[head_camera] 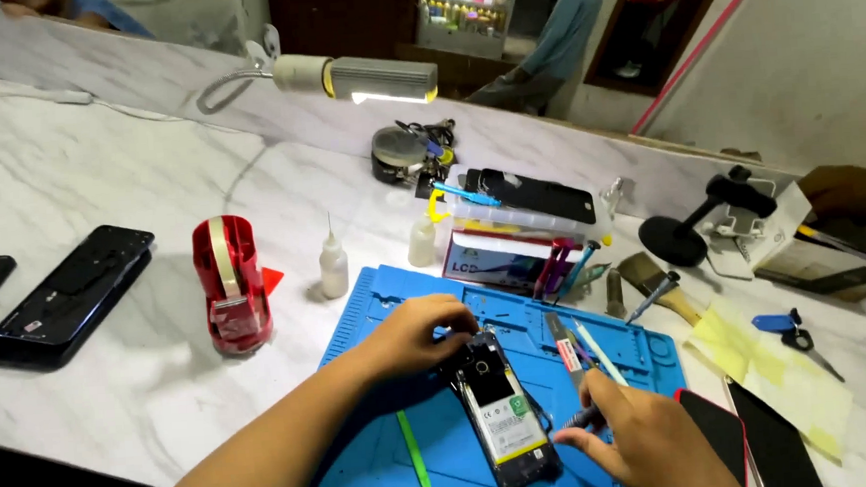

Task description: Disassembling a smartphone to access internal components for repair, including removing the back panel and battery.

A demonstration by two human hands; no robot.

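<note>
A white marble-patterned counter (107,324) runs along a mirrored wall, with a desk lamp (363,77) bent low over it. On the counter lies a blue work mat (386,457), and on the mat an opened phone (501,410) lies face down with its back cover off, its battery and circuit parts showing. The left hand (414,335) rests on the top end of the phone, fingers curled down and pressing on its upper edge to steady it. The right hand (645,441) sits just beside the lower right of the phone, fingers pinched shut around a slim grey tool (579,417) whose tip points at the phone's side. A green plastic stick (414,450) lies on the mat left of the phone. Left of the mat stand a red tape dispenser (230,281) and a small white dropper bottle (333,265); farther left lies a dark phone (70,291). Behind the mat sits a box of parts (513,239), and blue-handled scissors (794,330) lie on yellow paper (761,364) to the right.
</note>
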